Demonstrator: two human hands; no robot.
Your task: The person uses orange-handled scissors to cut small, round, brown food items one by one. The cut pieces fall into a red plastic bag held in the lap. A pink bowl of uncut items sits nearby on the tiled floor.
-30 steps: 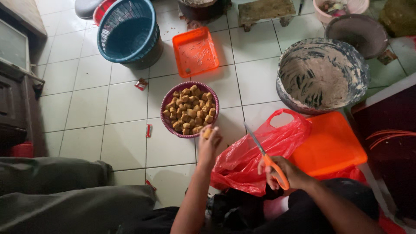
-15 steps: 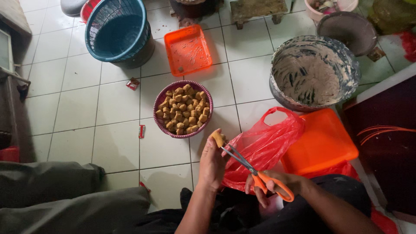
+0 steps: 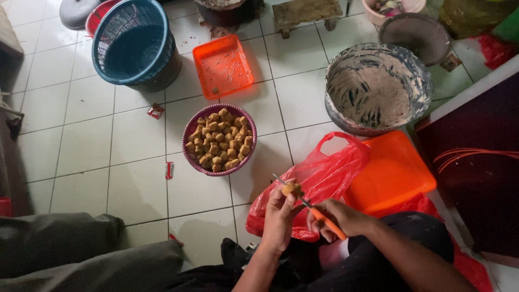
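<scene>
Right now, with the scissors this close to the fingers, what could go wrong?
1. The left hand pinches a small fried piece right where the orange-handled scissors in the right hand cut; a fingertip could get nicked.
2. The piece might slip out of the grip and drop onto the tiled floor instead of the red plastic bag.
3. A leg shifting forward could perhaps tip the full purple bowl close by.
</scene>
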